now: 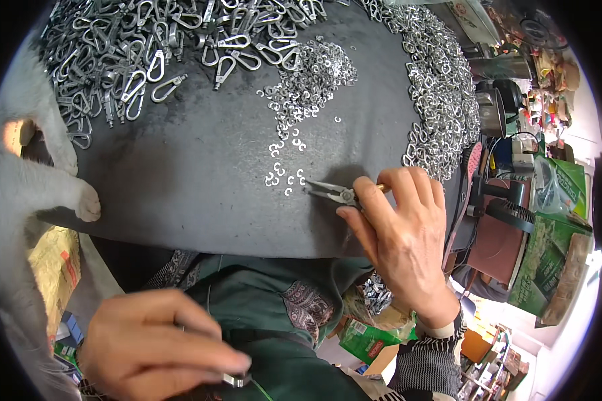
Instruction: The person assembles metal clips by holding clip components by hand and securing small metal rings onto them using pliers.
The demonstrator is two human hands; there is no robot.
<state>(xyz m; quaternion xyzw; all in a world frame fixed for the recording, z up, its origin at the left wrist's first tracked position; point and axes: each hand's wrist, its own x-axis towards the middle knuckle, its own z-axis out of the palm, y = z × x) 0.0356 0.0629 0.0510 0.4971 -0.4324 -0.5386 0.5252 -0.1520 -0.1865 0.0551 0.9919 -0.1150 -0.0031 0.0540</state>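
One pair of pliers (346,196) (slim-nosed, silvery) shows parted jaws.

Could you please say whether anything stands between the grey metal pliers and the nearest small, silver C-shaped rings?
Nothing visible does; the pliers, held open in the right hand, reach close beside the rings.

Your worktop (201,180): dark grey, smudged below the hooks. On its far left you have a tangled heap of metal snap hooks (155,67). Just right of these, a pile of small C-shaped rings (318,70), thinning toward you into loose strays (275,180). Along your right side, a long bank of metal links (441,87). Left edge: a pale cat's paw (88,202).
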